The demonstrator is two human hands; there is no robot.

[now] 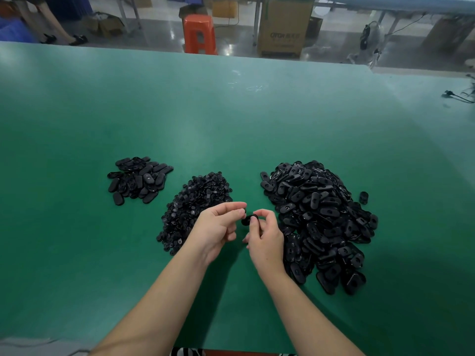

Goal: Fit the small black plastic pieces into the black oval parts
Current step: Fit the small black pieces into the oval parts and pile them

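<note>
Green surface (pixel 231 124) holds 3 black piles. Middle pile of small pieces (pixel 190 209) is landmark. Big pile of oval parts (pixel 316 219) right of it. Small pile of oval parts (pixel 138 181) left of it, farther back. Both hands just right of middle pile, near edge. Right hand (pixel 264 240) pinches oval part (pixel 248 219) with curled fingers. Left hand (pixel 218 227) curled, fingertips touching that part; small piece in it too tiny to tell.

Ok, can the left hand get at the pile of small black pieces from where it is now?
Probably yes. The left hand hovers right beside the pile of small black pieces, with nothing between them. Its fingers may already pinch a piece, too small to tell, so that might need placing first.
</note>
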